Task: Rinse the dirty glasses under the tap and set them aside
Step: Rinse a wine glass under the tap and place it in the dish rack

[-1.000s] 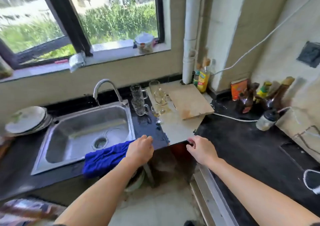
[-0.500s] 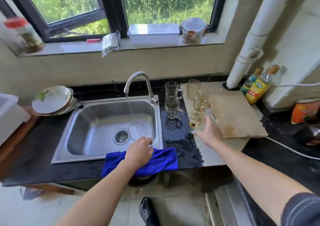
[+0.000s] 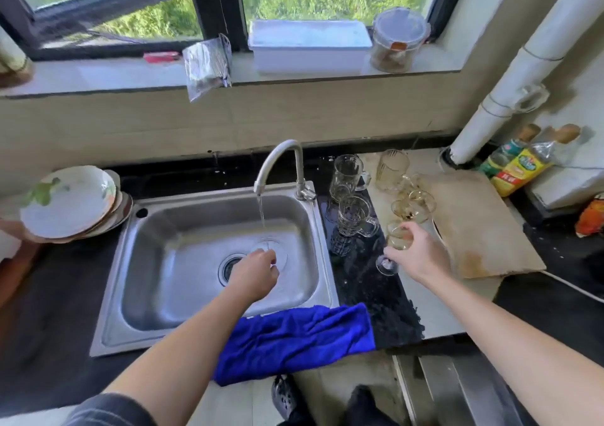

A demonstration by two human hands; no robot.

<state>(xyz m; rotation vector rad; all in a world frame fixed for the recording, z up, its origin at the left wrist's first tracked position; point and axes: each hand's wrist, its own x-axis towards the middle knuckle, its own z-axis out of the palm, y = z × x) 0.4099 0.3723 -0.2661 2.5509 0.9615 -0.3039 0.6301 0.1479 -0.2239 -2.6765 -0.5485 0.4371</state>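
Observation:
Water runs from the curved tap into the steel sink. My left hand hangs over the basin just in front of the stream, its fingers curled with nothing in them. My right hand grips a stemmed glass with a yellowish tint, tilted, its foot just above the counter right of the sink. Behind it stand more stemmed glasses, a tumbler and two clear glass mugs.
A blue cloth drapes over the sink's front right corner. A wooden cutting board lies right of the glasses, with oil bottles and a white pipe behind. Stacked plates sit left of the sink. Containers line the windowsill.
My right hand has closed on the nearest stemmed glass and tipped it. My left hand left the blue cloth and moved forward over the basin. The view has come closer.

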